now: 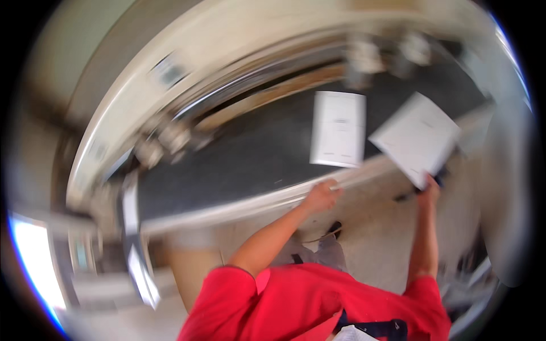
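Note:
My right hand [430, 188] is closed on the near corner of a white sheet of paper [416, 136], which is tilted and reaches out over the dark tabletop. Faint print shows on that sheet. Beside it, to the left, a second white printed paper [338, 129] lies on the dark table [244, 162]. Just in front of the table's pale edge is my left hand [322, 195], fingers curled together. A small pale bit shows at its fingertips, too blurred to name.
Along the table's far side runs a pale ledge [267, 96]. Blurred pale objects [165, 136] stand at the back left, with more blurred objects [364, 57] at the back right. More white papers [142, 278] appear at the lower left. A brown panel [193, 273] stands below the table's edge.

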Tool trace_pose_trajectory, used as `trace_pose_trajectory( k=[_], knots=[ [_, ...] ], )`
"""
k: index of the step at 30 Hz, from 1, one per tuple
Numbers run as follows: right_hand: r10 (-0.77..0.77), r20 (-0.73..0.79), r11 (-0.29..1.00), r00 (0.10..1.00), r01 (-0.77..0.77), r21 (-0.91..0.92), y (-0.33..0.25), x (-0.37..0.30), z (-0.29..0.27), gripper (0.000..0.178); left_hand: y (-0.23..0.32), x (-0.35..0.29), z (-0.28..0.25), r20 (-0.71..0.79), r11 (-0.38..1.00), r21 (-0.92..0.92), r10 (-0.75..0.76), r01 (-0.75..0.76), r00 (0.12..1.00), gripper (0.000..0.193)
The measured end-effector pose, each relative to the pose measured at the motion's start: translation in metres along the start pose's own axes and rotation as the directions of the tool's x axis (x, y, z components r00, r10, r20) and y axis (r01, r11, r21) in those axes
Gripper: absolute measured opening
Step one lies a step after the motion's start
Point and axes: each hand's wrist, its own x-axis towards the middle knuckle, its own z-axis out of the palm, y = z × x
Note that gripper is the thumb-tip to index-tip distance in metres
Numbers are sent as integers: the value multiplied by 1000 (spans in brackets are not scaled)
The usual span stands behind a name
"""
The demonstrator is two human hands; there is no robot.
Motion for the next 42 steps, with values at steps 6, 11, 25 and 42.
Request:
trace_pose_trajectory(
  k=[6, 11, 25, 42],
  knots=[
    [6, -121, 948, 993, -44, -316, -60, 178, -68, 54, -184, -214, -91, -468, 786, -50, -563, 616, 681, 52],
    [-134, -78, 887, 988, 85, -455, -26, 152, -2, 41, -354, -466, -64, -554, 472, -724, -832, 504, -17, 47],
    [577, 554, 461, 600, 321, -827, 444, -457, 276, 33, -637, -796, -239, -141, 435, -656, -873, -617, -466, 61],
    [819, 573, 545, -16, 330, -771, 847, -992, 405, 28, -585, -792, -344, -373, 179, -561, -926, -808, 54, 39]
  ],
)
